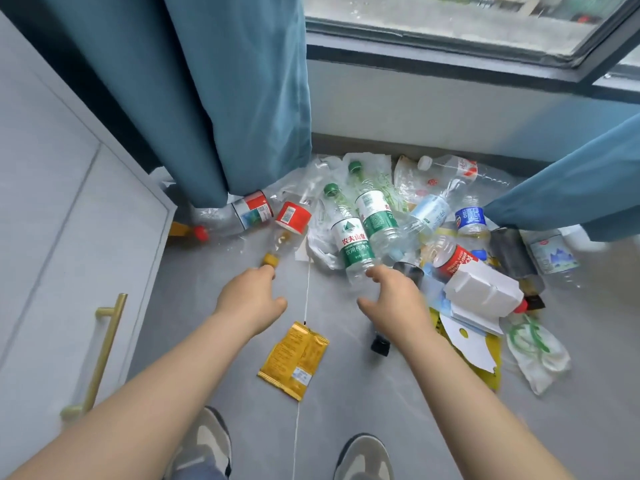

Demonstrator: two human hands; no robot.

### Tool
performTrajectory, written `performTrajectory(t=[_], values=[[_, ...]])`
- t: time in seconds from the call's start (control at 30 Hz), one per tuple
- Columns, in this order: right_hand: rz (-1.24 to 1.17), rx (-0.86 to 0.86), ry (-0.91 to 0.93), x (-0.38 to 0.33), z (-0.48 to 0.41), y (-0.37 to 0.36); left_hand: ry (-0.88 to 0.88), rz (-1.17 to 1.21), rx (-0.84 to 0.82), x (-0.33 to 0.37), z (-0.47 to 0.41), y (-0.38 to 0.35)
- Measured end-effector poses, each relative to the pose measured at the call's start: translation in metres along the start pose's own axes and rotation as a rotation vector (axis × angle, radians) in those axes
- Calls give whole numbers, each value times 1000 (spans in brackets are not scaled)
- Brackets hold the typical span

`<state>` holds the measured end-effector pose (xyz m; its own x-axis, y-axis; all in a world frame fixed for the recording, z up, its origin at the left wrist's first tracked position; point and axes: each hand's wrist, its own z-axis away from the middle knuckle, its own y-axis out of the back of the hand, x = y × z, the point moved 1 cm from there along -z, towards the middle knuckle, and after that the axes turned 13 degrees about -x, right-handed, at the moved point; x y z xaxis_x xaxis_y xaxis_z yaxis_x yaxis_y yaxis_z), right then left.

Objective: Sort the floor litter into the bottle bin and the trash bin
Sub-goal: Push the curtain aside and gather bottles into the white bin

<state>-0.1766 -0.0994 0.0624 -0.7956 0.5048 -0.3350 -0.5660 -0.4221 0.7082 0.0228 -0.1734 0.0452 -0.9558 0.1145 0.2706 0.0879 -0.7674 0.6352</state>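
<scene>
grey floor (pixel 214 358): litter lies in a heap under the window (pixel 450 19), between two blue curtains (pixel 235 98).
left hand (pixel 251 299): stretched forward, thumb spread, grasping nothing; its fingertips sit right at the yellow cap (pixel 270 260) of the red-label bottle (pixel 291 220), touching or just short, cannot tell.
right hand (pixel 398 296): released, thumb spread wide; its fingertips meet the bottom end of the green-label bottle (pixel 353 244) but are not wrapped round it.
green-label bottle: on its side on crumpled clear plastic, green cap pointing toward the window, a second green bottle (pixel 375 213) just beside it.
yellow wrapper (pixel 294 362): flat on the floor between the two forearms.
black cap (pixel 380 344): near the right wrist.
white carton (pixel 483 289): to the right of the right hand, on top of paper and bottles.
cabinet (pixel 69 237): on the left, with a brass handle (pixel 100 351).
shoes (pixel 204 441): at the bottom edge.
</scene>
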Motion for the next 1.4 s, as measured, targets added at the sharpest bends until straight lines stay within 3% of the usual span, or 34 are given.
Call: performTrajectory(t=[0.33, 0.6, 1.4], values=[[-67, 243, 56, 13, -72, -13, 21, 37, 207, 5, -82, -4], [28, 154, 53, 5, -103, -23, 6, 111, 242, 13, -122, 0], [-169, 90, -68, 13, -127, -50, 61, 203, 147, 13, -133, -31]])
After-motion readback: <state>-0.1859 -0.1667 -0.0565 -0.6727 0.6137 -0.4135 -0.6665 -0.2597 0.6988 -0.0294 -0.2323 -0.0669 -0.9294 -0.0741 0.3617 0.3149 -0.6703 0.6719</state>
